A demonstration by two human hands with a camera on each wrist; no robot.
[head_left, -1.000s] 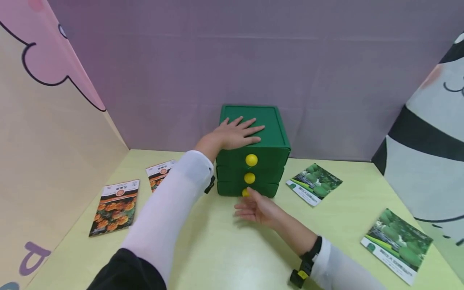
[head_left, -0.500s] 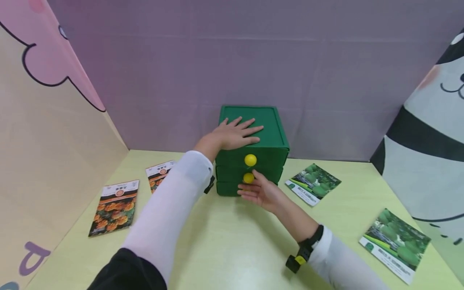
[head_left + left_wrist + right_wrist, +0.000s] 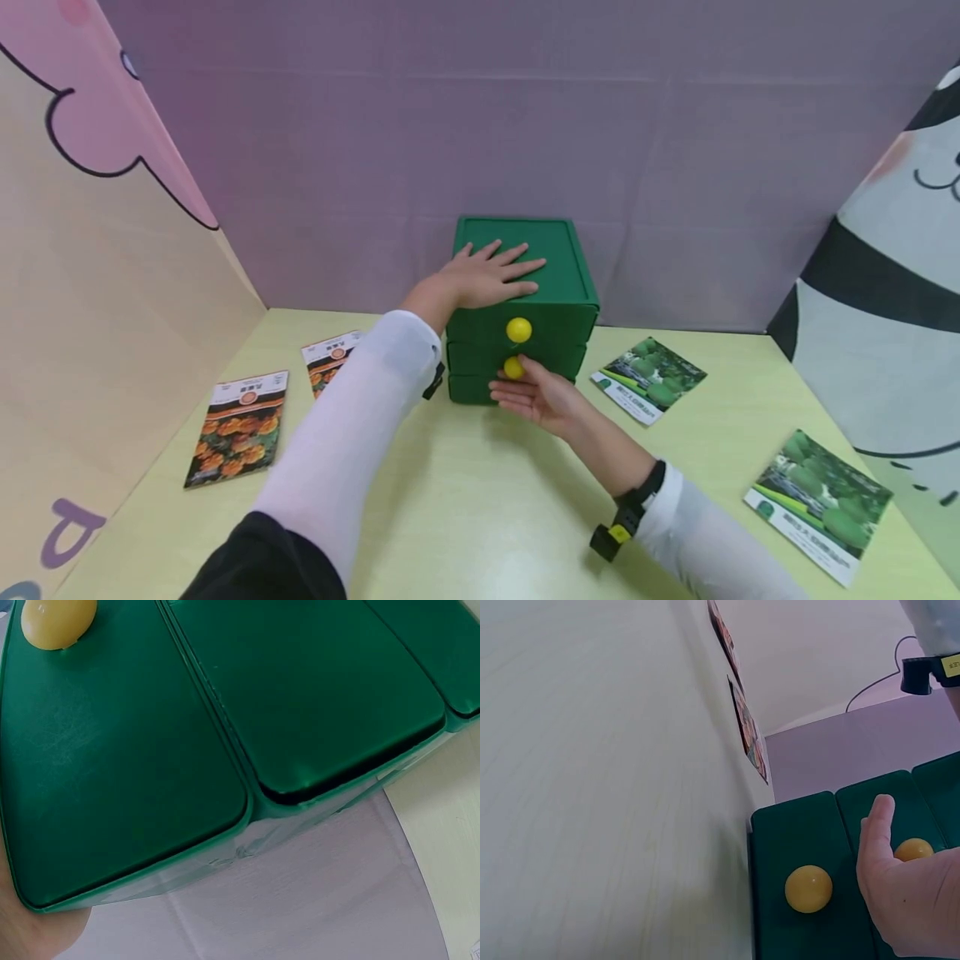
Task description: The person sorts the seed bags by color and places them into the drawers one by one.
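The left hand (image 3: 487,279) is lying flat, fingers spread, steadying the green drawer box (image 3: 558,317) on the bench (image 3: 465,500). The right hand (image 3: 536,396), fingers relaxed, is reaching the middle knob (image 3: 513,367); I'd pinch it squarely, pull straight.

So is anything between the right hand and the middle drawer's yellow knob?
Nothing visible. The right hand is already at the middle yellow knob, while the left hand rests flat on top of the green drawer box.
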